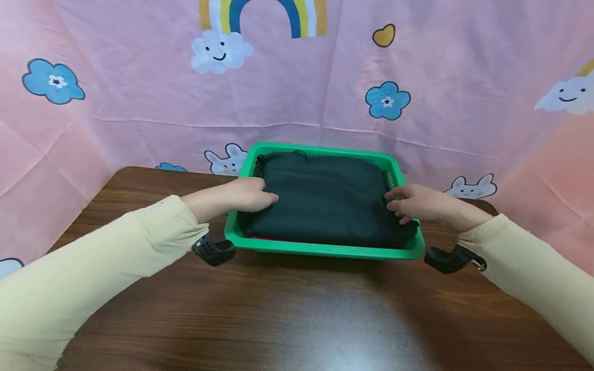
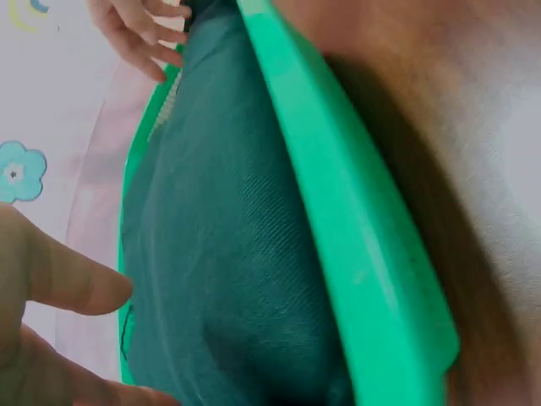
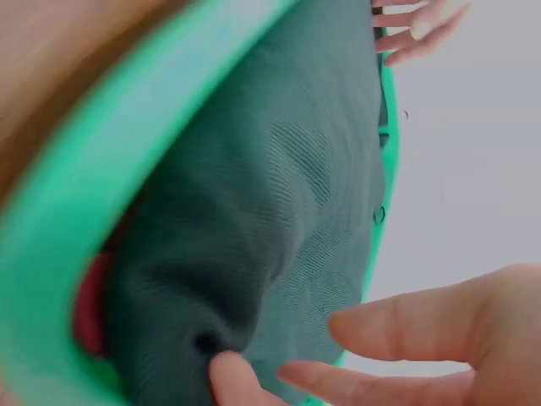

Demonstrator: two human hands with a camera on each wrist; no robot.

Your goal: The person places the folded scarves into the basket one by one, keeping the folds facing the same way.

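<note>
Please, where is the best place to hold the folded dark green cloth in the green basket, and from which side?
Probably by its two short ends, from left and right. The dark green cloth lies flat, filling the green basket, and the left hand and right hand already sit at those ends, where fingers could slip under the fold.

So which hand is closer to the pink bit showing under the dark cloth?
Left, narrowly. The pink strip peeks out at the basket's front-left edge. The left hand rests on the dark cloth just above it; the right hand touches the cloth's far right side.
</note>
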